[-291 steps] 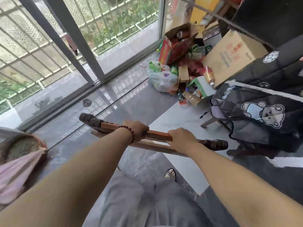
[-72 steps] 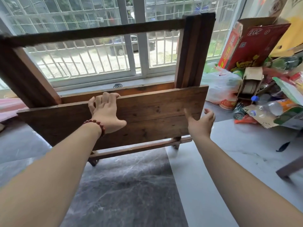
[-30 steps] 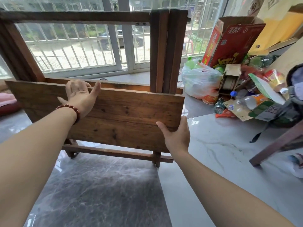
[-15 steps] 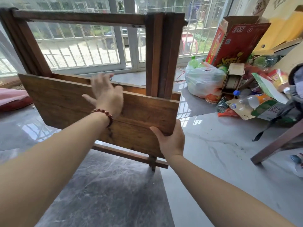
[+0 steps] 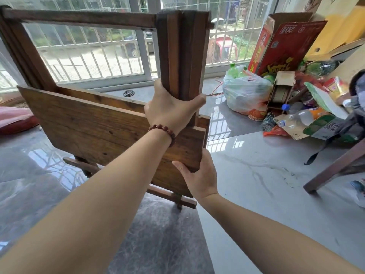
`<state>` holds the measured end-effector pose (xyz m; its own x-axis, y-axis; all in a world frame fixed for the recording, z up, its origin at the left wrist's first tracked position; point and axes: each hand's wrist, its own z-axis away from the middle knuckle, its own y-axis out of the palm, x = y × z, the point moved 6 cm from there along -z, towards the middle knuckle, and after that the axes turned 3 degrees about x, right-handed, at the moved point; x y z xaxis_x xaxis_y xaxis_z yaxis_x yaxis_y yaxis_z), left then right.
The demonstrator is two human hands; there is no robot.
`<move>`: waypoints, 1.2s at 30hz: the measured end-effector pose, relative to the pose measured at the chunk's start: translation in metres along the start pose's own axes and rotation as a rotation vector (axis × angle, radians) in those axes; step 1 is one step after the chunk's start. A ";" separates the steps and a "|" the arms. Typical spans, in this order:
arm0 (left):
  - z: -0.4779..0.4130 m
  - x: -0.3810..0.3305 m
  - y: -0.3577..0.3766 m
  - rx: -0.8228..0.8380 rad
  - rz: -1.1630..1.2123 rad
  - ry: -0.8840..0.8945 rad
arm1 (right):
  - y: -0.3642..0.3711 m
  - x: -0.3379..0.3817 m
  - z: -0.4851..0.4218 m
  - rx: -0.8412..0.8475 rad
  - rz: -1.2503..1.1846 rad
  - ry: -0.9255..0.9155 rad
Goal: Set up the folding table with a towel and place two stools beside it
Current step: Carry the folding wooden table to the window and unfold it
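Folding desk (image 5: pixel 94 131) is stood folded on the floor (image 5: pixel 256 175). Upright legs (image 5: pixel 181 56) are gripped by the left hand (image 5: pixel 169 109), the panel corner (image 5: pixel 187 153) by the right hand (image 5: pixel 199 178).

- We hold the folding table (image 5: pixel 118 139), worn brown wood, folded and tilted on edge.
- Its legs (image 5: pixel 183 56) rise from our left hand (image 5: pixel 169 109); its board (image 5: pixel 79 119) stretches leftward from our right hand (image 5: pixel 199 178).

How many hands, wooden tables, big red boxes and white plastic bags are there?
Hands: 2 (left hand, right hand)
Brown wooden folding table: 1
Big red cardboard box: 1
White plastic bag: 1
Total: 5
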<state>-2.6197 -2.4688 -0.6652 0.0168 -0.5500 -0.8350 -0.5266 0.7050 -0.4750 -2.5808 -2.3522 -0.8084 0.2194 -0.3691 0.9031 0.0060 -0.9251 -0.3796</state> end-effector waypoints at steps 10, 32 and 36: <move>0.002 -0.002 -0.002 0.052 0.042 0.037 | -0.007 0.025 -0.011 -0.011 -0.175 -0.113; -0.011 0.012 -0.021 0.134 0.085 0.045 | -0.009 0.048 -0.021 -0.111 -0.138 -0.244; -0.011 0.021 -0.041 0.120 0.087 0.052 | 0.005 0.048 -0.017 -0.086 -0.157 -0.206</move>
<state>-2.6067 -2.5143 -0.6600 -0.0707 -0.5047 -0.8604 -0.4184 0.7980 -0.4338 -2.5865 -2.3761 -0.7639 0.4158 -0.2034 0.8864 -0.0256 -0.9769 -0.2121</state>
